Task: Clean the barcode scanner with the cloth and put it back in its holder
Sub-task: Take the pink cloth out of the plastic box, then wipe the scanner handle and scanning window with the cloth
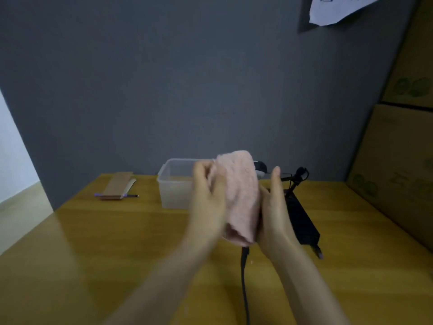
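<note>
Both hands, left hand (208,186) and right hand (274,207), press a pink cloth (239,195) between them above the wooden table (117,242). The barcode scanner (260,168) peeks out behind the cloth's top, its black cable (244,277) hanging below.

Cloth (239,195) between both hands above table (117,242), plastic tub (174,184) behind, cardboard boxes (398,172) right

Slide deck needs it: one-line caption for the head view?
Both bare hands, left hand and right hand, wrap a fluffy pink cloth around a mostly hidden corded scanner above a wooden table.
</note>
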